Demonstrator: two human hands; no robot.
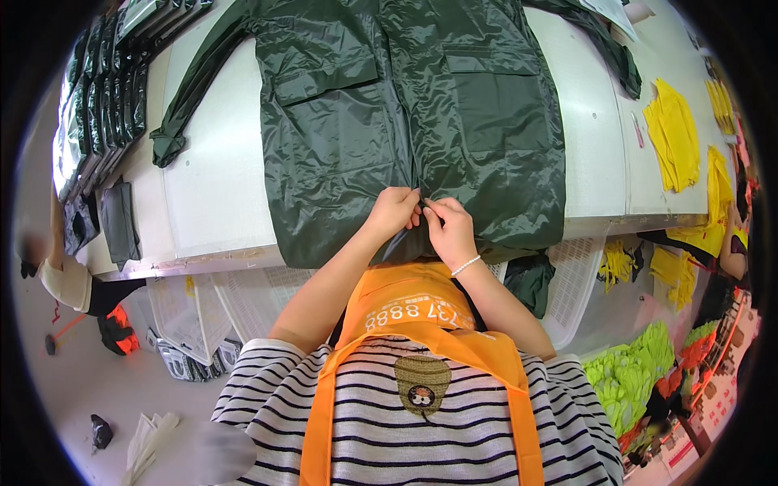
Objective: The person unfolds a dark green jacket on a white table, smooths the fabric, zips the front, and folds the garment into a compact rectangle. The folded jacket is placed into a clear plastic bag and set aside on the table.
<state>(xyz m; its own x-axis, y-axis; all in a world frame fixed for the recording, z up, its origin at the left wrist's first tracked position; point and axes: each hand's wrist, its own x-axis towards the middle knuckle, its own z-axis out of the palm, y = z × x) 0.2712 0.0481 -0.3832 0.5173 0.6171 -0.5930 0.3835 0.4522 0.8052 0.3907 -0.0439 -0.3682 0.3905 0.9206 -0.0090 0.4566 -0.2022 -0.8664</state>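
Note:
A dark green, shiny jacket (340,130) lies front side up across the white table, its sleeves spread to both sides and its lower hem hanging over the near edge. Two flap pockets show on its chest panels. My left hand (394,211) pinches the left front edge low on the middle opening. Close beside it, my right hand (451,230), with a beaded bracelet at the wrist, pinches the right front edge at the same spot. The fingertips almost meet, and the small part between them, perhaps the zipper's lower end, is too hidden to make out.
Folded dark green garments in clear bags (101,105) are stacked at the left. Yellow garments (671,134) lie on the table's right. White plastic baskets (194,316) stand under the near edge, and bright green cloth (636,377) is heaped lower right. Other people stand at both sides.

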